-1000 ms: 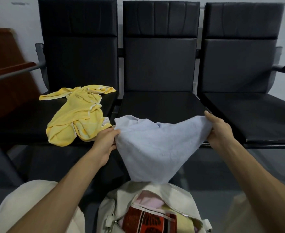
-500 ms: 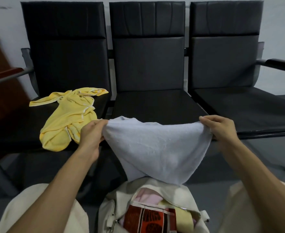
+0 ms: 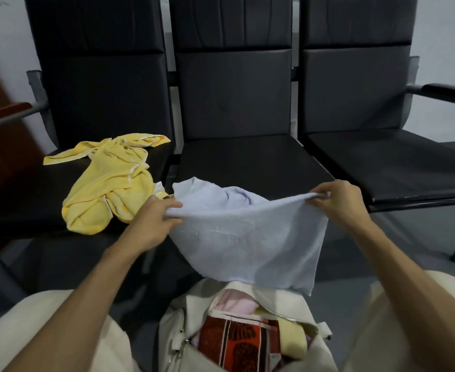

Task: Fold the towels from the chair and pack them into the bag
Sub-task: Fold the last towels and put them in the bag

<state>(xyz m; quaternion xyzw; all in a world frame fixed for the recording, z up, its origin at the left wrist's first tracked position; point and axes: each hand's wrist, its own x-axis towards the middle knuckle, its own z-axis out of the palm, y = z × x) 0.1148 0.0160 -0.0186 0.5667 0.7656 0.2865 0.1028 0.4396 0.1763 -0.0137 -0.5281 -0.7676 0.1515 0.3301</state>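
A pale blue towel (image 3: pixel 247 234) hangs in the air in front of the middle seat, stretched between my hands. My left hand (image 3: pixel 153 221) pinches its left top edge and my right hand (image 3: pixel 339 202) pinches its right top corner. Its lower edge hangs just above the open cream bag (image 3: pixel 178 328) between my knees, which holds a red patterned cloth, a pink towel and a yellow towel. A crumpled yellow towel (image 3: pixel 108 183) lies on the left chair seat (image 3: pixel 19 205), just left of my left hand.
Three black padded chairs stand in a row against a white wall; the middle seat (image 3: pixel 247 159) and right seat (image 3: pixel 398 162) are bare. A wooden piece with a metal rail (image 3: pixel 8 116) is at the far left. Grey floor below.
My hands have drawn closer together and turned the blue towel, so a back layer now shows behind the front edge. The towel has dropped slightly toward the bag.
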